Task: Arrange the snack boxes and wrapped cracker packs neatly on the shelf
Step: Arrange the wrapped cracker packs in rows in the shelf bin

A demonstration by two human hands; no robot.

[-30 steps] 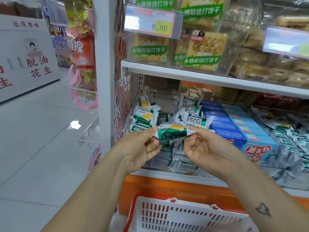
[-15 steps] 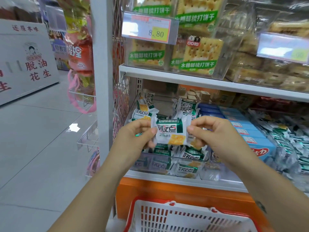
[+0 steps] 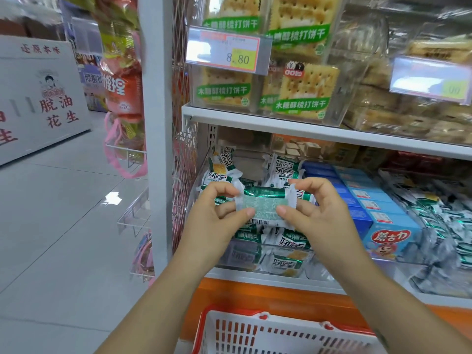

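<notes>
in the middle of the frame the left hand (image 3: 217, 213) and the right hand (image 3: 316, 212) each pinch one end of a green cracker pack (image 3: 265, 203), held up in front of the lower shelf (image 3: 242, 278). a moment ago its front showed; now the barcode side shows. i think it is being turned to lie right on the pile of packs (image 3: 288, 261) beside the blue snack boxes (image 3: 378, 208).

"8.80" on price tag (image 3: 228, 51), "蘑古力" on blue box (image 3: 390, 238)
</notes>
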